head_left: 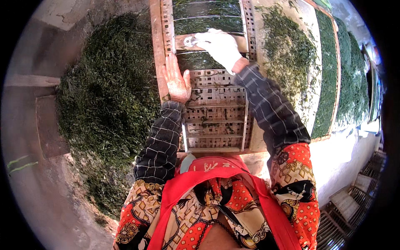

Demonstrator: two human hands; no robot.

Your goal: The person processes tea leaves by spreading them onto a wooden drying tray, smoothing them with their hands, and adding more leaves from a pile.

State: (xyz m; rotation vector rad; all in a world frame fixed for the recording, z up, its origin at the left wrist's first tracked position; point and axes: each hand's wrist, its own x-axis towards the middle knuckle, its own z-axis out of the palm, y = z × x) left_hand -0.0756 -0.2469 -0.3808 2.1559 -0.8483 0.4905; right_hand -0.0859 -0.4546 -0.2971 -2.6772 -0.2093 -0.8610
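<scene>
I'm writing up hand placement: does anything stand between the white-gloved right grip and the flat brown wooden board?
Nothing visible does: the right grip is over the board, apparently touching it. The bare left grip lies at the left edge of the pale crossbarred frame, not between them.

Your red apron [174,191] has broad, plain straps and a front panel printed with pale gold marks. Between those straps sits your patterned top [252,218], a busy mix of red, cream, black and gold: diamonds, small pale squares, scrolls and round medallions, with a dark, beaded-looking trim running down its neckline. The same print covers your upper sleeves on both sides of the apron. Farther out from the apron, you wear a left oversleeve [158,139] and a right oversleeve [273,104], both black with a thin white grid. Farthest from the apron, your right grip [222,48] wears a white glove; your left grip [178,83] goes ungloved.
</scene>
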